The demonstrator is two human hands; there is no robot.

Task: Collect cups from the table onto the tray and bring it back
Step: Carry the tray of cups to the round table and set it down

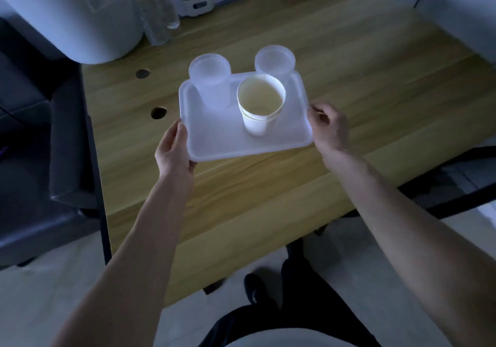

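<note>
A white rectangular tray (222,142) is held above the wooden table (335,105). On it stand three cups: a frosted plastic cup (210,83) at the back left, a second frosted cup (275,62) at the back right, and a white paper cup (259,107) in the middle, seemingly nested in another paper cup. My left hand (174,150) grips the tray's near left corner, thumb on the rim. My right hand (328,129) holds the right edge, fingers curled around it.
A large white appliance (88,13) and clear bottles (161,16) stand at the table's far left. Two round cable holes (158,112) mark the tabletop's left side. A dark chair (35,158) is to the left, another dark chair (456,183) to the right.
</note>
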